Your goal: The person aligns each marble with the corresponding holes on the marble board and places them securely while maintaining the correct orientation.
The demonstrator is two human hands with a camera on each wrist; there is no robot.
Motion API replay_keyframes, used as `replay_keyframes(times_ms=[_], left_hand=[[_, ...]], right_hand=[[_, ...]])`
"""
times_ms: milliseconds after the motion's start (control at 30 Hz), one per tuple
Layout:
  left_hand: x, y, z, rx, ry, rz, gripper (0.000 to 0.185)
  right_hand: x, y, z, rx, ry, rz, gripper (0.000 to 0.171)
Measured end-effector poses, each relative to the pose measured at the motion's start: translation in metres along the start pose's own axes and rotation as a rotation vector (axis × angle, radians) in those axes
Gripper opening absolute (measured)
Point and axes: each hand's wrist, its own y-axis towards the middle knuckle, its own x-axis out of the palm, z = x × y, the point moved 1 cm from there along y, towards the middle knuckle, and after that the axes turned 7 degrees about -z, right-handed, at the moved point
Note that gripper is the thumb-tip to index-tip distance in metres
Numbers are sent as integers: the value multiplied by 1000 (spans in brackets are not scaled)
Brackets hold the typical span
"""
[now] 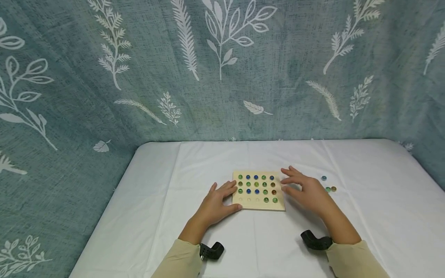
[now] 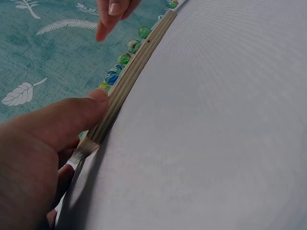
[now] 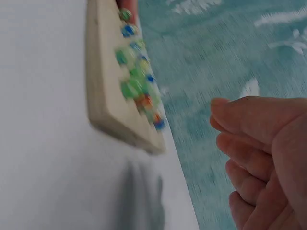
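Observation:
A light wooden board (image 1: 259,206) lies on the white cloth, with rows of round hollows holding green, blue and amber glass marbles (image 1: 265,192). In the nearest row, two green marbles sit at the right, and three bare hollows (image 1: 248,199) show at the left. My left hand (image 1: 217,202) grips the board's near left corner, its thumb (image 2: 98,96) on the near edge and the fingers along the left side. Beside the board's right edge hovers my right hand (image 1: 307,191), fingers loosely bent; nothing shows between thumb and fingertips in the right wrist view.
Three loose marbles lie on the white cloth (image 1: 368,204) to the right of my right hand: a blue one (image 1: 324,178), a green one (image 1: 328,189) and an amber one (image 1: 333,189). A teal leaf-patterned curtain (image 1: 285,108) hangs behind the table and at its sides.

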Motion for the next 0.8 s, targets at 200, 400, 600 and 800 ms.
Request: replay_keyframes(times_ms=[200, 400, 600, 800], left_hand=[[1, 0, 0, 6, -2, 8, 69], [1, 0, -1, 9, -7, 13, 69], [0, 0, 0, 5, -4, 10, 69], [0, 0, 0, 6, -2, 8, 69]], right_hand=[[-30, -8, 31, 159, 82, 144, 46], [-44, -16, 63, 297, 215, 265, 59], [-43, -17, 86, 446, 239, 318, 60], [-38, -17, 99, 469, 241, 330, 61]])
